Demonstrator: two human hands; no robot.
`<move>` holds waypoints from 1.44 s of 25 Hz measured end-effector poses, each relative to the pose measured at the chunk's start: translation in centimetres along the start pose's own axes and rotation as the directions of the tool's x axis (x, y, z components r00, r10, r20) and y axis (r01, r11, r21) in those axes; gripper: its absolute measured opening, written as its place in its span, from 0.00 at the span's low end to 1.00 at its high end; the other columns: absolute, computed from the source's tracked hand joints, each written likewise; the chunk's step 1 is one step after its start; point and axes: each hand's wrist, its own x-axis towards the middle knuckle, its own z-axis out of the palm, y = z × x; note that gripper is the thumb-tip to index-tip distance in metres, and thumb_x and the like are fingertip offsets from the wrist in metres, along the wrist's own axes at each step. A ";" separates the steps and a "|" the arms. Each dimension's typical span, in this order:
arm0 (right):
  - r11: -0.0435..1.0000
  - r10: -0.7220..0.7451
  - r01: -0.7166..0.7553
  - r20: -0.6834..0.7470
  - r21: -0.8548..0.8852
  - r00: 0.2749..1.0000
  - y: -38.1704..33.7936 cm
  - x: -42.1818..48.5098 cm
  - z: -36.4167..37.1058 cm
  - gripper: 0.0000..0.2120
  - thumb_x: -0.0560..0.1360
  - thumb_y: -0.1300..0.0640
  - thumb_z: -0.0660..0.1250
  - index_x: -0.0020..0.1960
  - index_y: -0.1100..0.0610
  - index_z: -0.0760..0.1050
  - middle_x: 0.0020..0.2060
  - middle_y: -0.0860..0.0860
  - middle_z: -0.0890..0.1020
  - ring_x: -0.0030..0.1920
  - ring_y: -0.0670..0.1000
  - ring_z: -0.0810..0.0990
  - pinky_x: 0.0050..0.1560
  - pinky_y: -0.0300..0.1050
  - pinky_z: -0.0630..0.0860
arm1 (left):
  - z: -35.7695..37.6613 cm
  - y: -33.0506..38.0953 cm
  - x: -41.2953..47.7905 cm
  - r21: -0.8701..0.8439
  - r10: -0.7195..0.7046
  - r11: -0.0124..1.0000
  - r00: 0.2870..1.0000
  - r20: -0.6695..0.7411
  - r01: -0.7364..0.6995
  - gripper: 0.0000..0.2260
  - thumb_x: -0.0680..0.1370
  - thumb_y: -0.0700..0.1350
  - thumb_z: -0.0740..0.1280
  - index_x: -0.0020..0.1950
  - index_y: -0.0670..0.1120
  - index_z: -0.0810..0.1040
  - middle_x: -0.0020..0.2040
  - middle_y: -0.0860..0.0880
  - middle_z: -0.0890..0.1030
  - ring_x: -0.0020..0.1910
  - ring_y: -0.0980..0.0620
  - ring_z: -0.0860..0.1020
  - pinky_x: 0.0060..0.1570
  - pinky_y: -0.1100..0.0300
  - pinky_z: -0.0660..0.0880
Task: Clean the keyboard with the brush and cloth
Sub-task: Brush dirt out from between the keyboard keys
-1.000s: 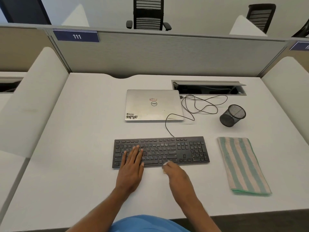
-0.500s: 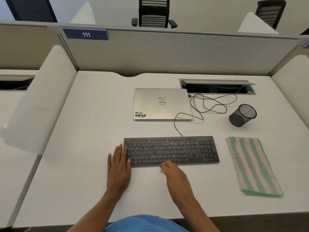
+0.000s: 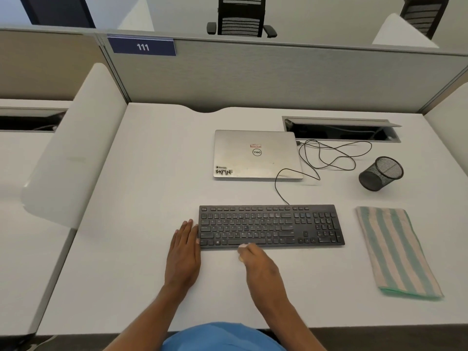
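Note:
A black keyboard lies on the white desk, its cable running back to a closed silver laptop. My left hand rests flat on the desk against the keyboard's left end, fingers straight and holding nothing. My right hand is curled at the keyboard's front edge, below the space bar. A small whitish tip, which looks like the brush, shows at its fingertips; the rest is hidden in the fist. A folded green-and-cream striped cloth lies to the right of the keyboard, apart from both hands.
A black mesh pen cup lies tipped on its side behind the cloth. Loose cable loops between the laptop and an open cable hatch. A grey partition stands at the back, white dividers at both sides.
My left hand has slid left off the keys and now lies on the desk beside the keyboard's left end. My right hand has stayed at the front edge. The camera view has shifted.

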 end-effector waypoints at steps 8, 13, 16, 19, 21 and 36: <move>0.993 -0.098 0.097 0.007 0.067 0.995 -2.3 0.4 1.2 0.13 0.80 0.63 0.61 0.61 0.55 0.79 0.55 0.46 0.79 0.52 0.43 0.78 0.51 0.29 0.69 | -0.1 -0.6 -0.1 -0.031 0.009 0.999 1.000 0.007 -0.009 0.24 0.87 0.50 0.47 0.81 0.46 0.68 0.83 0.49 0.65 0.83 0.51 0.59 0.82 0.60 0.45; 0.975 -0.215 0.203 0.165 0.088 0.963 -3.7 1.3 2.7 0.14 0.80 0.62 0.56 0.60 0.56 0.77 0.54 0.50 0.78 0.53 0.49 0.78 0.54 0.43 0.77 | 0.0 -1.0 -0.1 -0.049 0.018 0.999 1.000 0.005 -0.017 0.26 0.85 0.47 0.47 0.80 0.46 0.69 0.83 0.49 0.66 0.83 0.50 0.60 0.82 0.62 0.44; 0.970 -0.219 0.202 0.125 0.135 0.968 -3.6 1.2 2.6 0.15 0.81 0.62 0.59 0.63 0.53 0.78 0.56 0.48 0.79 0.55 0.46 0.78 0.56 0.36 0.74 | 0.1 -1.1 -0.1 -0.064 0.021 0.998 1.000 -0.002 -0.021 0.25 0.84 0.44 0.49 0.80 0.46 0.70 0.82 0.48 0.66 0.83 0.50 0.60 0.82 0.62 0.44; 0.977 -0.162 0.150 0.070 0.150 0.984 -3.3 1.2 2.4 0.14 0.81 0.61 0.59 0.63 0.55 0.79 0.55 0.48 0.79 0.55 0.46 0.78 0.55 0.32 0.71 | 0.0 -1.1 -0.1 -0.072 0.023 0.997 1.000 -0.021 -0.025 0.26 0.83 0.43 0.49 0.79 0.45 0.71 0.82 0.48 0.67 0.82 0.49 0.61 0.82 0.63 0.46; 0.968 -0.161 0.135 0.112 0.210 0.980 -3.2 1.2 2.2 0.14 0.82 0.61 0.60 0.62 0.53 0.80 0.55 0.46 0.80 0.54 0.44 0.78 0.57 0.32 0.72 | -0.2 -1.1 -0.1 -0.083 0.014 0.996 1.000 -0.024 -0.016 0.26 0.83 0.43 0.49 0.79 0.45 0.71 0.82 0.47 0.68 0.82 0.49 0.61 0.82 0.63 0.46; 0.973 0.149 -0.121 -0.132 0.199 0.980 5.4 -2.3 -3.6 0.09 0.80 0.62 0.66 0.56 0.53 0.83 0.48 0.44 0.82 0.48 0.41 0.80 0.50 0.34 0.74 | 1.2 2.1 -0.2 0.045 -0.061 0.997 0.996 -0.060 0.064 0.27 0.86 0.50 0.48 0.84 0.43 0.62 0.85 0.45 0.60 0.85 0.49 0.53 0.84 0.47 0.44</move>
